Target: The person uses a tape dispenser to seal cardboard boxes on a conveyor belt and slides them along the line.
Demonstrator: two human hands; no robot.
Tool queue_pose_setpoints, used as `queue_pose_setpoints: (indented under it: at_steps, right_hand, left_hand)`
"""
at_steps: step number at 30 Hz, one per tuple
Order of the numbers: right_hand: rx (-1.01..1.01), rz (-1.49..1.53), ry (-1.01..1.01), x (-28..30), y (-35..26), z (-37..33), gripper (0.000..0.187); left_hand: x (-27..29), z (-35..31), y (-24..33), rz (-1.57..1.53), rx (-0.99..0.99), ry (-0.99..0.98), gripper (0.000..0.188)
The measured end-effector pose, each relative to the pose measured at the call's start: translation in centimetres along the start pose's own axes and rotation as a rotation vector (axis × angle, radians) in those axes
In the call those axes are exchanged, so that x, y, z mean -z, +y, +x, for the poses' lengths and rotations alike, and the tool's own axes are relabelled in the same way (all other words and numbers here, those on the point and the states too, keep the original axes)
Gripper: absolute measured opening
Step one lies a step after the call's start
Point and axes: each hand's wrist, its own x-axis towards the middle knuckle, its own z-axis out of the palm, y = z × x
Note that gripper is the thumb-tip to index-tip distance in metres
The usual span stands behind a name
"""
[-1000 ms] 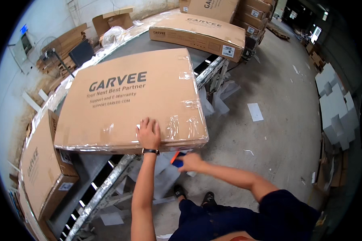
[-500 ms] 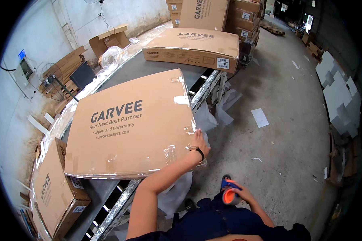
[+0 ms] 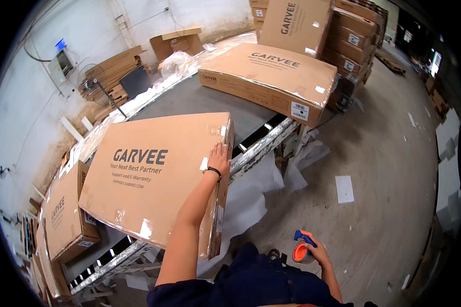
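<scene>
A large flat cardboard box [image 3: 138, 197], taped along its edges, lies tilted on the conveyor [image 3: 164, 105] in front of me. My left hand [image 3: 218, 159] rests on the box near its right edge, fingers stretched out and flat. A dark band circles that wrist. Low on the right, my right hand [image 3: 318, 252] is wrapped round the handle of a blue and orange tape dispenser [image 3: 303, 248], held away from the box over the floor.
Farther up the conveyor lies another flat box [image 3: 271, 77], with stacked cartons [image 3: 351, 38] behind it. More boxes [image 3: 66, 220] lean at the lower left. White foam sheeting [image 3: 248, 199] hangs below the conveyor's metal rail [image 3: 271, 138]. A white paper sheet [image 3: 344, 189] lies on the floor.
My left hand has moved up along the box's right edge and onto its top face. The box has tilted, showing more of its right side. My right hand has shifted slightly right with the tape dispenser.
</scene>
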Motion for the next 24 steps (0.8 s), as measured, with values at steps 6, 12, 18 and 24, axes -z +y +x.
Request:
queue_pose_setpoints:
  at_steps: [6, 12, 18, 24]
  right_hand:
    - [0.152, 0.174, -0.095, 2.3, -7.7, 11.5, 0.055]
    - [-0.062, 1.021, -0.363, -1.1, -18.0, 18.7, 0.057]
    - [-0.224, 1.087, -0.474, 0.5, -25.3, 29.1, 0.059]
    - [0.028, 0.842, -0.524, 0.3, -36.6, 46.4, 0.054]
  left_hand:
    - [-2.6, 11.7, -0.4, 0.036, 0.172, 0.088, 0.062]
    - [-3.0, 19.9, -3.3, -0.02, 0.413, 0.114, 0.055]
    - [-1.7, 21.7, -4.8, -0.098, 0.268, -0.021, 0.047]
    - [-0.8, 18.9, -6.6, -0.311, 0.06, 0.042, 0.035]
